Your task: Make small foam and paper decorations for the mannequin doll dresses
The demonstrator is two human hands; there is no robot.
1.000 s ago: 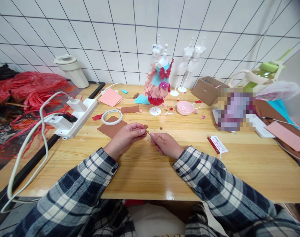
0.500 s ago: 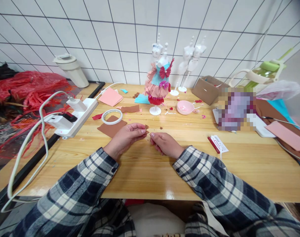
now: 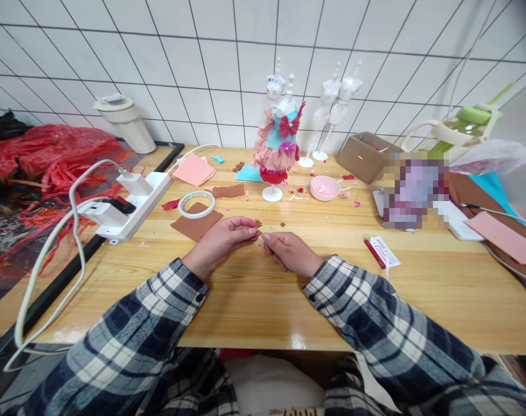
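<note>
Between thumb and fingers my left hand [image 3: 233, 236] pinches a small brown paper piece [image 3: 258, 225]. My right hand [image 3: 289, 249] is closed close beside it, its fingertips at the lower edge of the brown piece; what they grip is too small to make out. Under and behind my left hand lie a brown paper square [image 3: 196, 226] and a white tape roll [image 3: 196, 215]. Beyond the hands stands a small mannequin [image 3: 284, 130] in a blue, pink and red paper dress with bows.
A white power strip [image 3: 137, 216] with cables lies at the left. Farther back are pink paper [image 3: 194, 169], a pink bowl [image 3: 325, 189], bare white mannequins [image 3: 331, 95] and a brown box [image 3: 362, 159]. A red and white tag [image 3: 383, 252] lies at the right.
The fingertips of my two hands have come very slightly closer at the brown piece. Otherwise the hands and the things on the table look the same.
</note>
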